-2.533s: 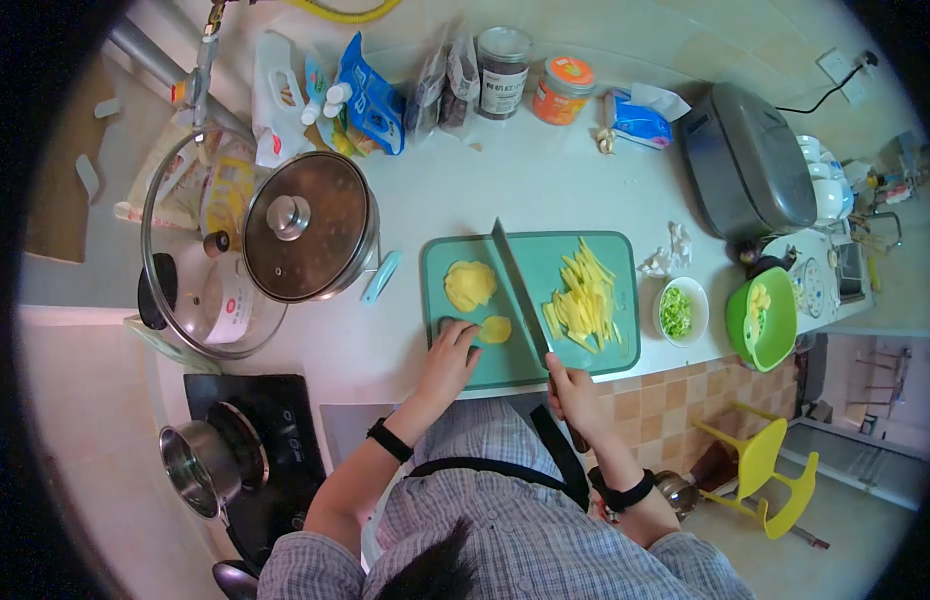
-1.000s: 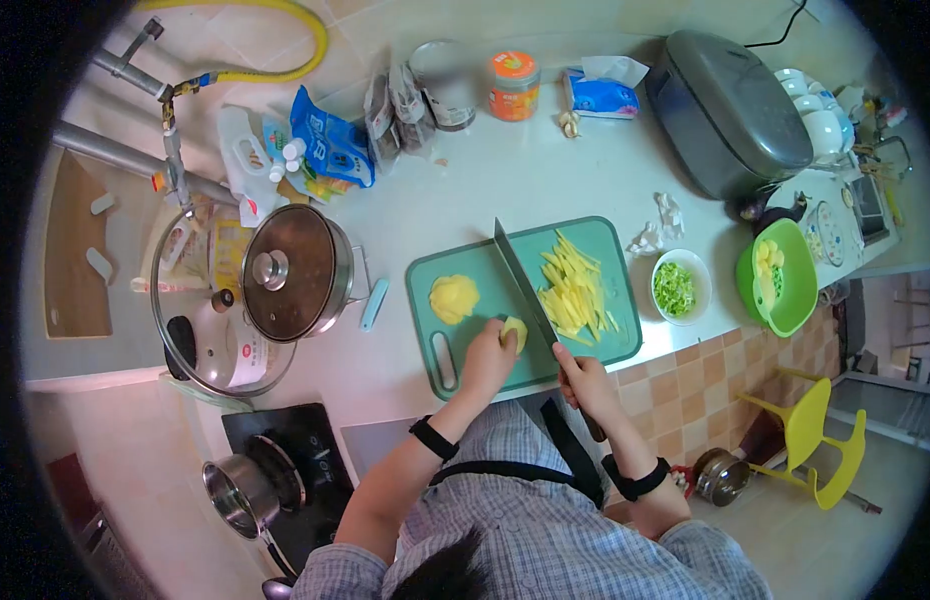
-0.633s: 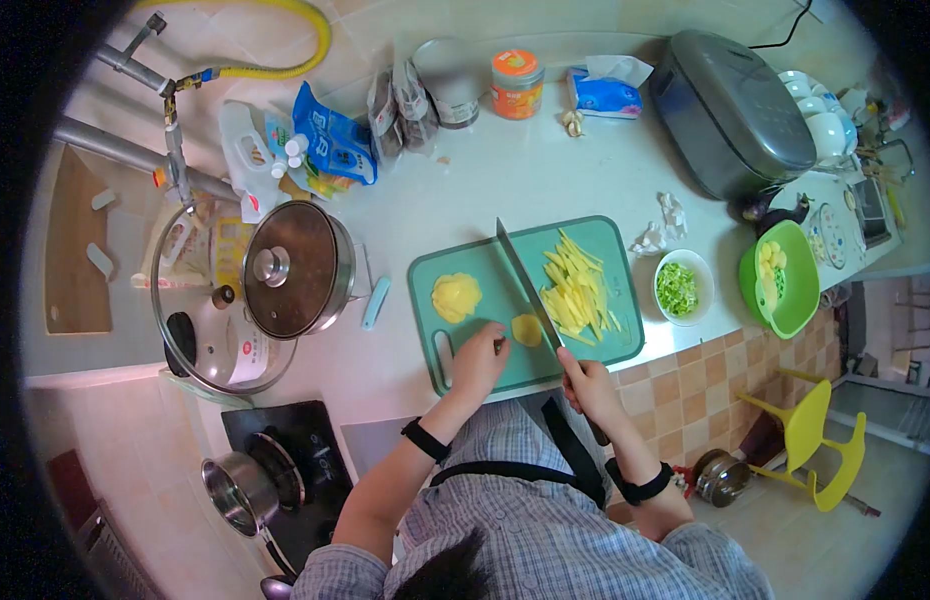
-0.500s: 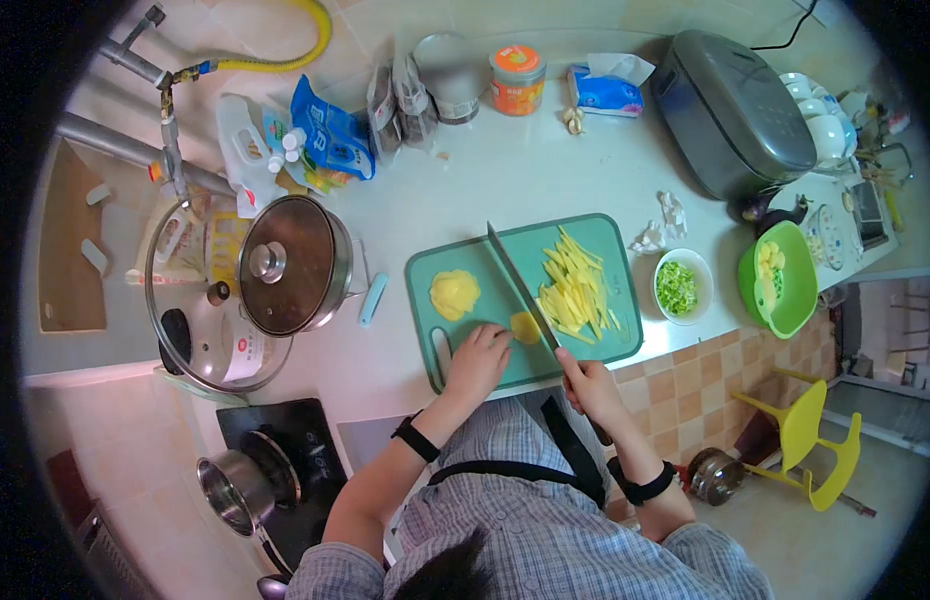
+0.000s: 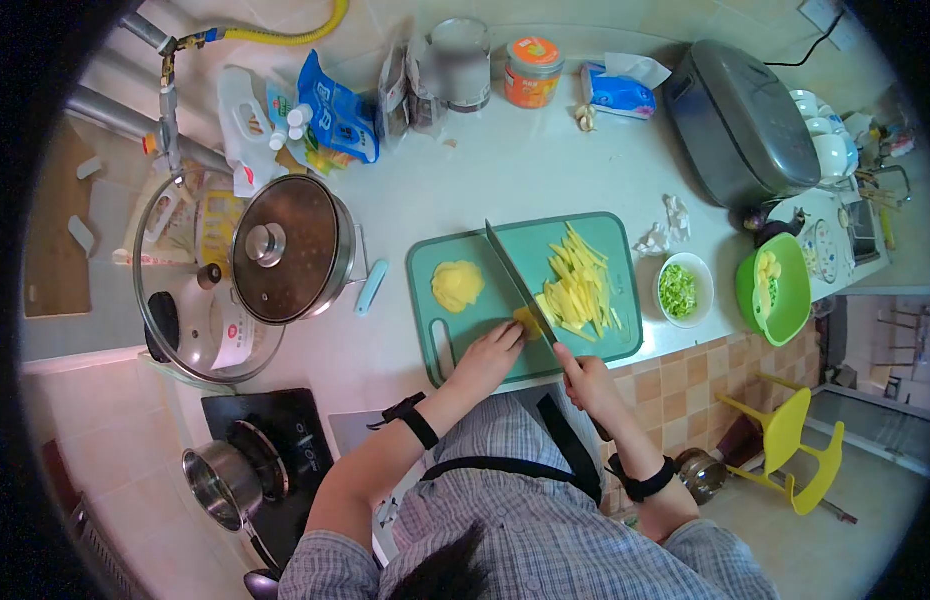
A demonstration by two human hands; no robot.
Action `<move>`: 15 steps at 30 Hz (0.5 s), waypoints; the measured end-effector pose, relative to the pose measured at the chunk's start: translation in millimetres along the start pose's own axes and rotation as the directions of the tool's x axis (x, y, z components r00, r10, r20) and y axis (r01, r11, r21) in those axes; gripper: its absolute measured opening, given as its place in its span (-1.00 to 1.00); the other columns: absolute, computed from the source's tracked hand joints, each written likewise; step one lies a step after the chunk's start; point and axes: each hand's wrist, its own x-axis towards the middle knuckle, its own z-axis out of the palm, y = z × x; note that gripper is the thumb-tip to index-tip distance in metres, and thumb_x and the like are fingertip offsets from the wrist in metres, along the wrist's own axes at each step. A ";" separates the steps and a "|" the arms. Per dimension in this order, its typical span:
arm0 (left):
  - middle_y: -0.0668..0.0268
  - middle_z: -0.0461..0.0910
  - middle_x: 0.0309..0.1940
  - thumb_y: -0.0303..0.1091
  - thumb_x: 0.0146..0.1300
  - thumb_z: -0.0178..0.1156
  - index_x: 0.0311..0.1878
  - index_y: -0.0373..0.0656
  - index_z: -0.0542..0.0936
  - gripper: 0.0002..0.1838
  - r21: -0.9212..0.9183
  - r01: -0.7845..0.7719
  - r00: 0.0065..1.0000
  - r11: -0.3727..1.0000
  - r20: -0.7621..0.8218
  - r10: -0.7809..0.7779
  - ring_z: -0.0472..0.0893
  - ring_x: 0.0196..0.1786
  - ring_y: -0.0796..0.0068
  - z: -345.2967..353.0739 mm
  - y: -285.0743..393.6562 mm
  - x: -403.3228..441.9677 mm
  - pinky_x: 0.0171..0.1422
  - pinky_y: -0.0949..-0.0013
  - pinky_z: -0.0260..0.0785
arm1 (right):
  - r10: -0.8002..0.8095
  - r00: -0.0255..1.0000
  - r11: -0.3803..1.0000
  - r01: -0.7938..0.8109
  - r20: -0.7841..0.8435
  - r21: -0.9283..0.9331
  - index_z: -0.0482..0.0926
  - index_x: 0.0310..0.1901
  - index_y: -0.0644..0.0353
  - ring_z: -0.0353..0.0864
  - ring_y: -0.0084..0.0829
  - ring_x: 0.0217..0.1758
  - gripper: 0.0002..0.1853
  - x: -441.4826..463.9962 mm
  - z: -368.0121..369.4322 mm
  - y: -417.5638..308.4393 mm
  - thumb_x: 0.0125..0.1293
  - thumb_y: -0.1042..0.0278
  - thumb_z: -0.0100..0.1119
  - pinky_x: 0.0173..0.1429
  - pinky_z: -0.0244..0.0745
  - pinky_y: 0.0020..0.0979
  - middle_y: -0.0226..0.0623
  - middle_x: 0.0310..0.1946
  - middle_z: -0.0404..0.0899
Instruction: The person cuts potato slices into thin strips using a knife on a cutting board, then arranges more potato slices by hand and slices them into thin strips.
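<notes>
- Right hand (image 5: pixel 585 383): wrapped round knife (image 5: pixel 520 282), blade across board (image 5: pixel 497 292) centre.
- Left hand (image 5: pixel 493 357): half-curled, fingertips on yellow slice (image 5: pixel 528 322), lower board; tuck tips back, cut evenly.
- Strips (image 5: pixel 575 290): board's right side, keep clear of blade.

Right hand (image 5: pixel 588 384) gripping knife (image 5: pixel 520 282), left hand (image 5: pixel 492 357) on yellow slices (image 5: pixel 528 322), green board (image 5: pixel 495 243)

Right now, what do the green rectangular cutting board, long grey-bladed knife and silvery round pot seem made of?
Cutting board: probably dull plastic, from its even colour and rounded corners.
Knife: metal blade, likely steel, with a grey sheen; the right hand hides part of the handle.
Pot: shiny metal, from bright reflections on its side; its see-through lid looks like glass.
</notes>
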 end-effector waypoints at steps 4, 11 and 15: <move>0.19 0.40 0.03 -0.45 0.04 0.02 -0.10 -0.32 0.50 -0.68 -0.005 0.028 0.994 1.000 0.102 -0.028 0.38 0.15 0.29 2.4 -1.3 1.5 0.10 0.35 0.39 | -0.203 0.976 0.976 0.195 -0.080 -0.101 0.49 -0.58 0.42 0.47 -0.06 -0.60 -0.32 14.8 15.7 12.7 0.25 -0.21 -0.08 -0.42 0.33 -0.18 -0.03 -0.76 0.40; 0.20 0.40 0.03 -0.46 0.05 -0.01 -0.09 -0.31 0.50 -0.67 -0.038 0.046 0.999 0.998 0.022 -0.045 0.37 0.16 0.30 8.3 -2.5 -1.3 0.12 0.35 0.37 | -0.126 0.989 0.976 0.110 -0.074 -0.191 0.49 -0.62 0.42 0.51 -0.05 -0.57 -0.26 21.5 15.4 -7.8 0.23 -0.28 -0.12 -0.37 0.38 -0.18 -0.01 -0.77 0.40; 0.19 0.40 0.04 -0.46 0.04 -0.02 -0.09 -0.32 0.50 -0.67 -0.102 0.087 0.996 0.991 -0.015 -0.089 0.37 0.17 0.29 8.2 1.5 -3.8 0.15 0.35 0.35 | -0.127 0.987 0.984 0.112 -0.098 -0.139 0.39 -0.72 0.28 0.36 -0.40 -0.74 -0.33 7.4 7.4 7.3 0.24 -0.25 -0.08 -0.58 0.26 -0.39 -0.30 -0.84 0.30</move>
